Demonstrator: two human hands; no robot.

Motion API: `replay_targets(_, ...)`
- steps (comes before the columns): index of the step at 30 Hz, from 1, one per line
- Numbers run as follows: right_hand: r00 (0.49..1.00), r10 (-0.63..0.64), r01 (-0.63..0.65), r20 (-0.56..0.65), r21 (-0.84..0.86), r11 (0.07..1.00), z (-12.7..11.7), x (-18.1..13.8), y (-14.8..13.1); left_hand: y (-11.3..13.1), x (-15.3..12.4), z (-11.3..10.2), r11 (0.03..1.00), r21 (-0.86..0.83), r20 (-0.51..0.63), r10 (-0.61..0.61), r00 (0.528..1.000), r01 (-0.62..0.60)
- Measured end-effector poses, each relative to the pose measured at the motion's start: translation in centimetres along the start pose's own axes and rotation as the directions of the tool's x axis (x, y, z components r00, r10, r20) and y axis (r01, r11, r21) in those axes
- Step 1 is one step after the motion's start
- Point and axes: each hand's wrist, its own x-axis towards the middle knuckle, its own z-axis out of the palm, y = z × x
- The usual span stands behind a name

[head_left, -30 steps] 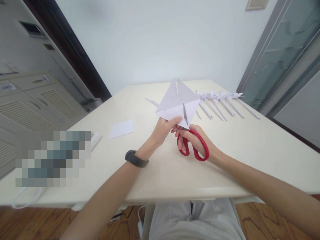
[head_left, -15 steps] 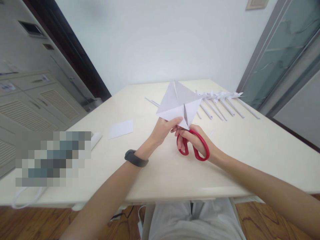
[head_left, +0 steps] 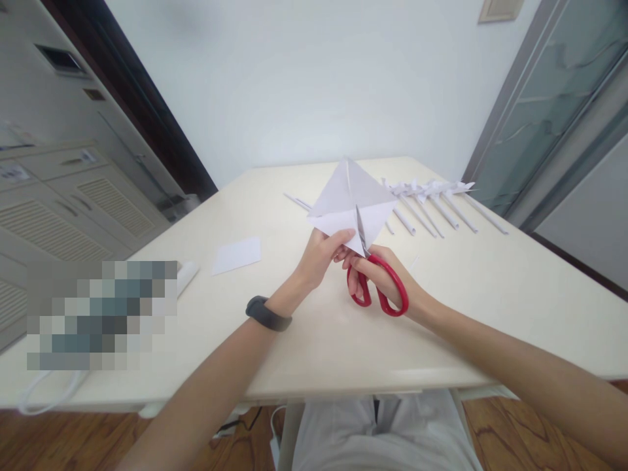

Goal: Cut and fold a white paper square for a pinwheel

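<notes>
My left hand [head_left: 321, 255] pinches the near corner of a white square of paper [head_left: 350, 199], held up above the cream table [head_left: 314, 327]. The sheet has slits cut along its diagonals. My right hand [head_left: 387, 278] grips red-handled scissors [head_left: 377, 291], fingers through the loops. Their blades point up into a slit near the paper's lower corner. A dark band is on my left wrist.
A row of rolled white paper sticks [head_left: 436, 203] with paper shapes at their far ends lies at the back right. A small white paper piece [head_left: 237, 254] lies left of my hands, a paper roll [head_left: 186, 275] further left. Cabinets stand left, a glass door right.
The paper has tilted slightly and the far slit has closed up. The scissor blades now show inside the near slit. My hands stay in about the same place.
</notes>
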Motion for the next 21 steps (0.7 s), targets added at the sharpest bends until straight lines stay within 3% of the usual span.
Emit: replay_targets(21, 1.000, -0.010, 0.009, 0.009, 0.025, 1.000, 0.08, 0.12, 0.02, 0.09, -0.01, -0.17, 1.000, 0.021, 0.021, 0.013, 1.000, -0.013)
